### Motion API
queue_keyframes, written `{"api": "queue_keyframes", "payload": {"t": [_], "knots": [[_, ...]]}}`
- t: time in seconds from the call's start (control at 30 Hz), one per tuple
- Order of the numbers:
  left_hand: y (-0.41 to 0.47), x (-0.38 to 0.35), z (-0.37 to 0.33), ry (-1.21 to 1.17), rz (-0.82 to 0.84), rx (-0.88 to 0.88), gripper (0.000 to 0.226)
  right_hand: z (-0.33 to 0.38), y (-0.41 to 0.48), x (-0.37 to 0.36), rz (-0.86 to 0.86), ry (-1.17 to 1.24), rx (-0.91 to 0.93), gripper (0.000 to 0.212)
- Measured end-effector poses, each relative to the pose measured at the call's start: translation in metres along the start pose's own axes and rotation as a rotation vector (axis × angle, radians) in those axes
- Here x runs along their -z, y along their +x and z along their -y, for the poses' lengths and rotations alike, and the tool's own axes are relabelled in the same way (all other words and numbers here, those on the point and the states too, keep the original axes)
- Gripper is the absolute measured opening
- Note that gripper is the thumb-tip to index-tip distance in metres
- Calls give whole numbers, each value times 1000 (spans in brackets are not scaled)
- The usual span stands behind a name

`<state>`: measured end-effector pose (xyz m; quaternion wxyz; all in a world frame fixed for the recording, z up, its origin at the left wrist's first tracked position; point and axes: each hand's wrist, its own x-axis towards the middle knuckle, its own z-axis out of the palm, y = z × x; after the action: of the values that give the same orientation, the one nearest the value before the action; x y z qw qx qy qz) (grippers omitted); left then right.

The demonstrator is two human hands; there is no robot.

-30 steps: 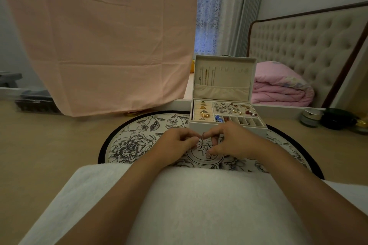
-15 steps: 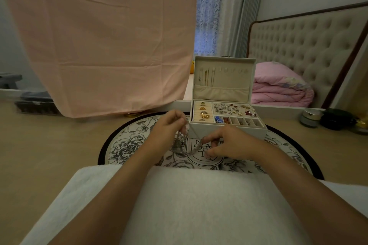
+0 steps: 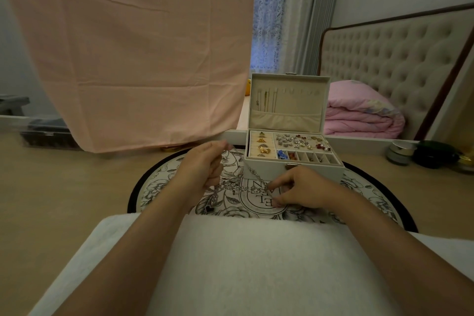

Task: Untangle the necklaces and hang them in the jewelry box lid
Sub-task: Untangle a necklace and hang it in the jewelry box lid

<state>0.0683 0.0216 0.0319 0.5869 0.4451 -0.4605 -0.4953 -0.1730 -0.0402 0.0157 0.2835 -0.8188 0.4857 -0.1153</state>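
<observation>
Left hand has risen; it and right hand pinch one necklace tangle.

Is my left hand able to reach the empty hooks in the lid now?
Probably not yet: the path to the hooks is open, but the left hand pinches a chain that the right hand also grips.

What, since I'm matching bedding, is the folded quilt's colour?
The quilt is pink; head view shows it.

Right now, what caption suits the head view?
Left hand and right hand hold tangled necklaces stretched over the floral mat, before the open jewelry box.
</observation>
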Motion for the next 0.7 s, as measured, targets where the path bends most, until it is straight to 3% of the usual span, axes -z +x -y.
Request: {"api": "queue_keyframes", "payload": {"t": [0.1, 0.3, 0.43, 0.53, 0.6, 0.7], "knots": [[4, 2, 12, 64, -119, 56, 20, -5, 2, 0, -2, -28, -17, 43], [13, 8, 27, 4, -289, 164, 21, -10, 1, 3, -39, -88, 7, 21], [21, 13, 38, 527, -415, 17, 24, -9, 0, 3, -55, -125, 6, 19], [25, 19, 44, 851, -394, -38, 19, -5, 0, 3, -57, -221, 18, 21], [26, 23, 49, 994, -375, -55, 14, -1, -2, 5, -66, -299, 17, 19], [23, 25, 47, 1124, -327, -212, 20, 6, -5, 9, -112, -515, 6, 12]]}}
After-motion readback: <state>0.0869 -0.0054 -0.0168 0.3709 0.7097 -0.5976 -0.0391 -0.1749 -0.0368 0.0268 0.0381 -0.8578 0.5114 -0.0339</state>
